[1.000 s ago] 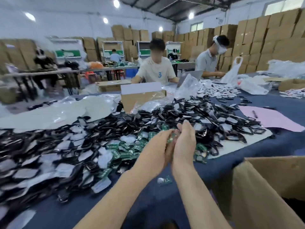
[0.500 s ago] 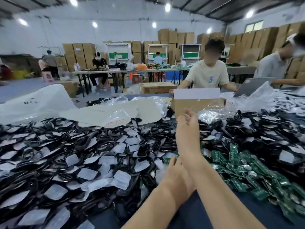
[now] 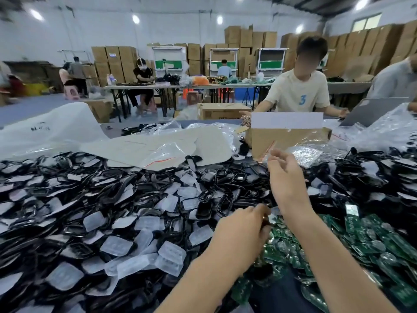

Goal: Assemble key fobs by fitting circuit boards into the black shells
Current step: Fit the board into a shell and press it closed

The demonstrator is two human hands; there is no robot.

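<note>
1. The step looks like picking up parts: one black shell and one green board to go inside it.
2. To do it well, take just one board from the green circuit boards (image 3: 352,242) at the lower right of the frame. They lie in a heap, so lift one by its edges and let the others fall away.
3. Pick one whole shell from the big pile of black shells (image 3: 126,199) that fills the left and middle of the frame. Clear plastic pads (image 3: 170,255) are mixed in, so check that only a shell comes up.
4. Turn the board so its shape matches the shell, then push it in flat. Do not force it.
5. The left hand (image 3: 242,229) is low in the middle of the frame, right where the black pile meets the green pile. Its fingers are curled in, and something small shows at its fingertips. It is too blurry to tell what it is.
6. The right hand (image 3: 285,177) is higher, just above the middle of the frame, over the black pile. It is loosely spread, with the fingers a bit bent, and seems to hold nothing.
7. The right arm reaches up from the bottom right corner, and the left arm comes up from the bottom middle.
8. A cardboard box (image 3: 286,136) stands behind the right hand on the tabletop.
</note>
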